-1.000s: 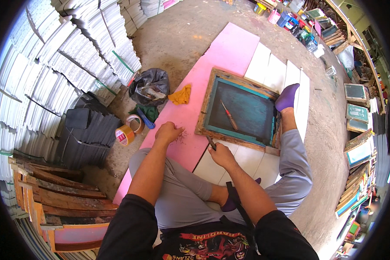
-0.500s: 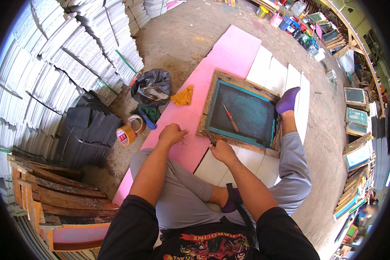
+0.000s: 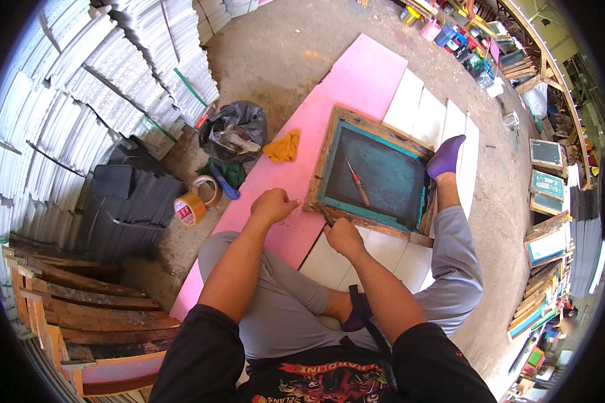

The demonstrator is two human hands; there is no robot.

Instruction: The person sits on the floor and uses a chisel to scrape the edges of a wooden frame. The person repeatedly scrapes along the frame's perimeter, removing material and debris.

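Note:
A wooden-framed printing screen, with turquoise edging and dark mesh, lies on a pink board and white boards. Resting on the mesh is a screwdriver with a red handle. Just off the frame's near left corner, my left hand is closed, thumb and fingers together; whatever is between them is too small to make out. My right hand grips a slim dark tool whose tip meets that same corner; its kind is not clear. Small dark crumbs lie on the pink board beneath my left hand.
An orange cloth lies beyond my left hand. Left of the board are a black plastic bag and tape rolls. My sock-covered foot is against the frame's right side. Stacked white sheets stand far left.
My left hand has moved slightly right, its fingertips closer to the frame's corner. My right hand keeps its grip on the dark tool at nearly the same place.

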